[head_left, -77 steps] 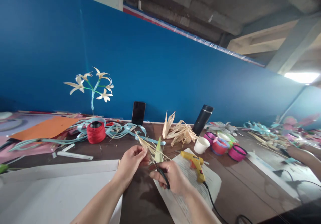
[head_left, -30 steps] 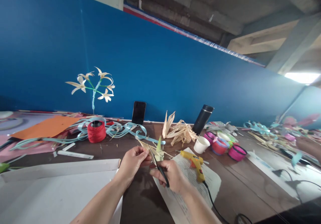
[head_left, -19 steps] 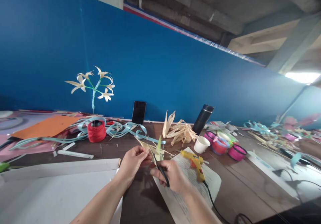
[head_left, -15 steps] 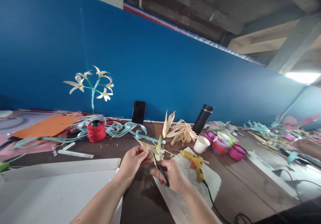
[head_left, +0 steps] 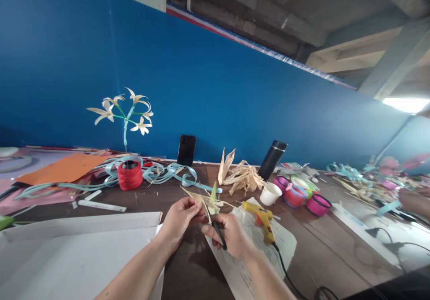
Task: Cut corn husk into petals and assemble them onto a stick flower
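Left hand point(head_left: 183, 219) pinches corn husk point(head_left: 197, 197), tip lower than before; right hand point(head_left: 232, 235) clasps scissors point(head_left: 219, 234); bare desk point(head_left: 188, 268), lower centre, beside box point(head_left: 83, 223) edge.

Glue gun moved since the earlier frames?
No. The yellow glue gun shows no visible shift in any direction against the white cup; it lies on the same part of the printed sheet.

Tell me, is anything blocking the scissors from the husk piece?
Nothing visible is. The right hand holds the scissors with the blades right by the husk piece, which the left hand pinches. Whether they touch, I cannot tell.
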The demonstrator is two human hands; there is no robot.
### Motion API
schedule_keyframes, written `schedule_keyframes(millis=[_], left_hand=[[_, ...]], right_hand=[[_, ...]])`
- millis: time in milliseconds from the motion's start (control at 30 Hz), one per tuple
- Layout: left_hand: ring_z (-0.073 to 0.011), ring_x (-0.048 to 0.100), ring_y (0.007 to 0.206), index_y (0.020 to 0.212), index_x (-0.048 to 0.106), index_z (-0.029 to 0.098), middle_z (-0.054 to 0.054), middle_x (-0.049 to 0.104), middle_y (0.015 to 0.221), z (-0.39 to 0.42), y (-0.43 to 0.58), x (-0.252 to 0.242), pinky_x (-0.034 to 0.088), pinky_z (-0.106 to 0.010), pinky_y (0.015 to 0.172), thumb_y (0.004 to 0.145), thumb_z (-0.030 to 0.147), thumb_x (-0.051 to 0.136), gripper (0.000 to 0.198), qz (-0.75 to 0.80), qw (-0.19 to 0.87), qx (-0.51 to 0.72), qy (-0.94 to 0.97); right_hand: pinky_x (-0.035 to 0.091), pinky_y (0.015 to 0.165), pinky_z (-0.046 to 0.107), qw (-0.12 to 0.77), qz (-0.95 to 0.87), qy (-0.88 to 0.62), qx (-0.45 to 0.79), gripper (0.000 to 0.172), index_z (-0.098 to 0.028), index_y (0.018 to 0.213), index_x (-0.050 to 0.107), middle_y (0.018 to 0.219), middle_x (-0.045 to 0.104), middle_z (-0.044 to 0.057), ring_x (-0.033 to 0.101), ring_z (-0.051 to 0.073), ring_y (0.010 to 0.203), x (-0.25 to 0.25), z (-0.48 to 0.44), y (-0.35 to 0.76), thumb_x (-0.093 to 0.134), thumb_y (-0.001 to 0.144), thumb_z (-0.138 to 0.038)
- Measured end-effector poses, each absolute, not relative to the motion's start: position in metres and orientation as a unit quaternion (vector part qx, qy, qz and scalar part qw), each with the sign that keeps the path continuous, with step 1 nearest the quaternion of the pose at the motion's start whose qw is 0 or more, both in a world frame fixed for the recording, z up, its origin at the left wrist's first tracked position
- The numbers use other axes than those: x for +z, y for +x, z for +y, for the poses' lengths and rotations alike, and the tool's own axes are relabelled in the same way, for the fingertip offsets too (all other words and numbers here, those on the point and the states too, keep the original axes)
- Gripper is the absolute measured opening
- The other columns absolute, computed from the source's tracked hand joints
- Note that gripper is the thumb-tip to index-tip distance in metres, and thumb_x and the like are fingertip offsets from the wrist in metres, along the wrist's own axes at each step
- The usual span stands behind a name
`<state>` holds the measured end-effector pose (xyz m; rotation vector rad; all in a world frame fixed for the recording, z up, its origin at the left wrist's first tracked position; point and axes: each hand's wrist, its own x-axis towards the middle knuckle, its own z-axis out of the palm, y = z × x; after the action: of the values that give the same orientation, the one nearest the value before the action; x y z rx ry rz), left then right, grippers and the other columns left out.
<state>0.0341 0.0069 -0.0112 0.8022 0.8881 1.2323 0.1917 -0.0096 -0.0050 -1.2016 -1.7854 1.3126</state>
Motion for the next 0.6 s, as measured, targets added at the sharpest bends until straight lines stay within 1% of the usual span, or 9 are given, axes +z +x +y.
schedule_keyframes(millis=[200,300,433,600], left_hand=[[-0.0102,0.059,0.059,0.068,0.054,0.015,0.001,0.061,0.062,0.0069,0.0350,-0.0130,0.051,-0.026,0.066,0.059,0.030,0.073,0.026,0.373,0.672,0.548,0.329],[-0.0096,0.059,0.061,0.069,0.055,0.014,0.000,0.062,0.063,0.0062,0.0356,-0.0138,0.051,-0.024,0.066,0.059,0.028,0.074,0.026,0.362,0.682,0.552,0.314],[-0.0093,0.060,0.060,0.066,0.055,0.014,0.000,0.062,0.062,0.0049,0.0365,-0.0130,0.052,-0.023,0.066,0.056,0.024,0.076,0.025,0.359,0.692,0.555,0.291],[-0.0089,0.060,0.060,0.066,0.055,0.014,0.000,0.062,0.062,0.0039,0.0371,-0.0109,0.052,-0.020,0.064,0.057,0.022,0.076,0.024,0.356,0.698,0.555,0.277]], right_hand=[[0.034,0.039,0.018,0.310,-0.685,-0.445,0.487,0.033,-0.013,0.081,0.064,0.047,0.047,-0.004,0.042,0.007,0.040,-0.0053,-0.0110,0.1923,0.062,0.073,-0.045],[0.033,0.039,0.018,0.307,-0.685,-0.449,0.485,0.031,-0.014,0.077,0.063,0.047,0.046,-0.004,0.042,0.006,0.039,-0.0045,-0.0113,0.1923,0.062,0.073,-0.044],[0.034,0.039,0.018,0.301,-0.684,-0.466,0.474,0.033,-0.014,0.073,0.062,0.046,0.047,-0.003,0.042,0.006,0.039,-0.0055,-0.0104,0.1921,0.060,0.074,-0.047],[0.033,0.038,0.019,0.303,-0.681,-0.471,0.472,0.032,-0.014,0.071,0.062,0.045,0.047,-0.003,0.042,0.006,0.038,-0.0097,-0.0085,0.1921,0.061,0.074,-0.045]])
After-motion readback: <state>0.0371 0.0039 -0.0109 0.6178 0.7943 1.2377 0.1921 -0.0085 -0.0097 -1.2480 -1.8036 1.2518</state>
